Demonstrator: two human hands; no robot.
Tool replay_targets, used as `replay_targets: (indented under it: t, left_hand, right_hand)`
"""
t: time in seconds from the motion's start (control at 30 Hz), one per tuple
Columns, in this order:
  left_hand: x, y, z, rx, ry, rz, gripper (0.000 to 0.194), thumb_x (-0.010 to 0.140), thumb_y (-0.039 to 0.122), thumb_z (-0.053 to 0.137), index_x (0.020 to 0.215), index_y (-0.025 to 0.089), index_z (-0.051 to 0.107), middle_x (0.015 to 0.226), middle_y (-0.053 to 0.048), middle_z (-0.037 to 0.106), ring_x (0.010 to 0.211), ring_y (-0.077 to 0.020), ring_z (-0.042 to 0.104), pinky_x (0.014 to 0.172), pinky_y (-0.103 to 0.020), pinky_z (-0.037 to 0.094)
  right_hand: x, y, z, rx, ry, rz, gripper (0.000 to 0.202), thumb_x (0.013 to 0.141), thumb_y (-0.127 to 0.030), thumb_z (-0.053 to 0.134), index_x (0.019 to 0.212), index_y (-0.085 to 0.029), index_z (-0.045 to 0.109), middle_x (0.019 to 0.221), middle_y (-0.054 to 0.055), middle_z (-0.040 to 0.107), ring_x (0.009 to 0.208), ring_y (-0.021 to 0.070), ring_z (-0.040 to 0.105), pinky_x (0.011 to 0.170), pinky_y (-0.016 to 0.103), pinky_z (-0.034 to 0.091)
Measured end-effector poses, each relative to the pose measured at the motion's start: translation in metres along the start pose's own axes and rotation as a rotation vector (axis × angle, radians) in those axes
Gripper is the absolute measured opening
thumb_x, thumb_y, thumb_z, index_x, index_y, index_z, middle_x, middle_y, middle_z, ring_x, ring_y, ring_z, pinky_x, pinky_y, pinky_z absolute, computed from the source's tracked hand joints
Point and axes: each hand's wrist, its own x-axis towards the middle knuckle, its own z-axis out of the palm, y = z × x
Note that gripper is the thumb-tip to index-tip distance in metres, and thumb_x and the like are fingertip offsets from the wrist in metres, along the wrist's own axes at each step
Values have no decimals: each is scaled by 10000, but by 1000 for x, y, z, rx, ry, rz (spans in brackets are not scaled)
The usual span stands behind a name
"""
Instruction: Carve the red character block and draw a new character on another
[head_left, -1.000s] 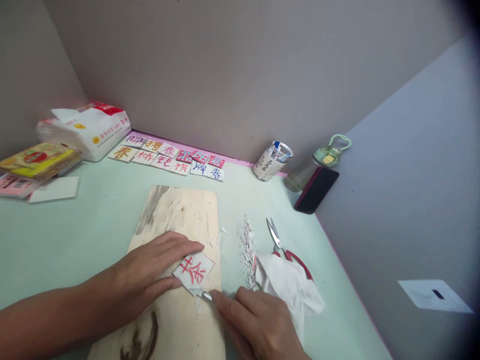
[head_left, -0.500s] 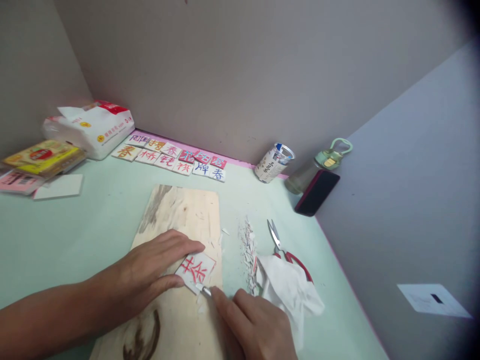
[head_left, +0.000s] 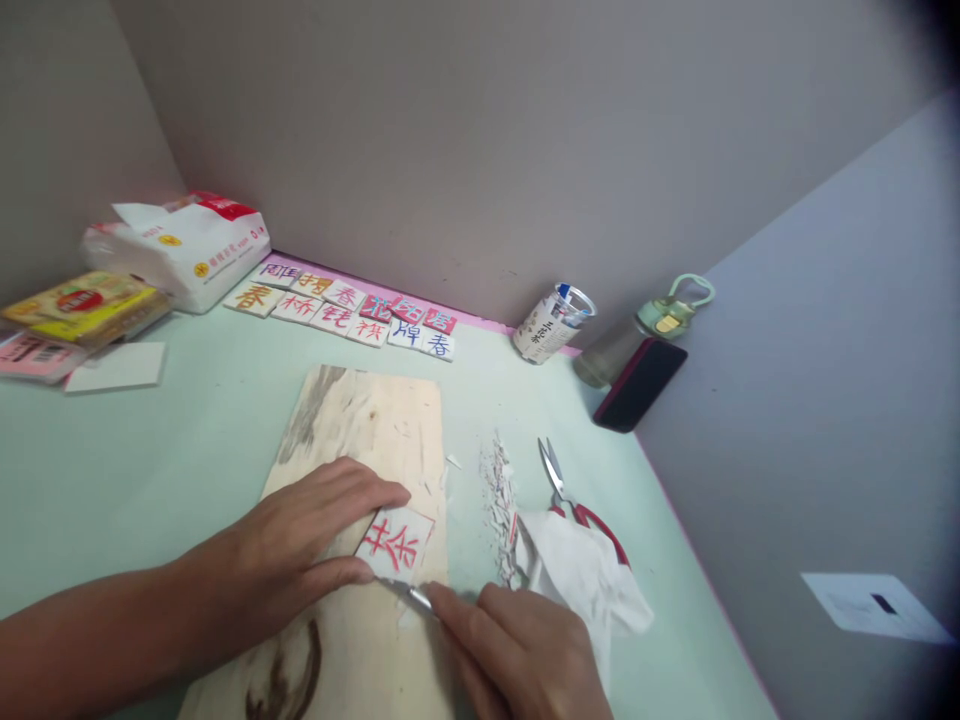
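A small white square tile [head_left: 396, 543] with a red character lies on the wooden board [head_left: 397, 420]. My left hand [head_left: 307, 535] reaches in from the left and grips the tile's left side, thumb at the near corner and fingers at the far one. My right hand [head_left: 525, 645] is closed around a craft knife [head_left: 420, 598], whose handle is mostly hidden in the fist. The knife's blade is at the tile's near edge, close to my left thumb; whether it touches the tile I cannot tell. Small white offcuts lie on the board beside the blade.
Right of the board are scraps [head_left: 499, 505], scissors [head_left: 555, 470] and a white cloth [head_left: 577, 570]. A can [head_left: 551, 325], bottle [head_left: 600, 355] and phone [head_left: 641, 385] stand behind. Several character tiles [head_left: 337, 315], a tissue pack [head_left: 217, 250] and yellow packages [head_left: 82, 305] lie at back left.
The knife has drawn slightly back from the tile toward the lower right, its blade now lying flatter along the near edge. My left hand keeps its hold, and the view has shifted slightly.
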Motion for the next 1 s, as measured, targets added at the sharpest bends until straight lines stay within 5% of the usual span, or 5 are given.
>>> replay_targets:
  t: [0.43, 0.77, 1.0]
  left_hand:
    - [4, 4, 0, 4, 53, 9, 412, 989, 278, 638, 1389, 294, 541, 1310, -17, 696, 1218, -217, 629, 1045, -313, 522]
    - [1, 1, -1, -20, 19, -25, 453, 983, 258, 643, 1415, 323, 525, 1348, -9, 673, 1250, -219, 614, 1081, -329, 501]
    - [2, -1, 3, -60, 23, -40, 447, 975, 251, 642, 1401, 326, 526, 1326, -16, 667, 1230, -220, 610, 1061, -337, 507]
  right_hand:
    - [-1, 1, -4, -49, -55, -4, 398, 1126, -208, 321, 1113, -93, 702, 569, -7, 588, 400, 120, 520, 386, 265, 331]
    - [20, 0, -27, 110, -390, 176, 309, 1085, -211, 449, 915, -230, 706, 650, -14, 682, 499, 114, 603, 482, 242, 380]
    - [22, 10, -32, 119, -536, 195, 204, 1064, -192, 522, 946, -249, 679, 727, -34, 692, 587, 127, 615, 591, 274, 386]
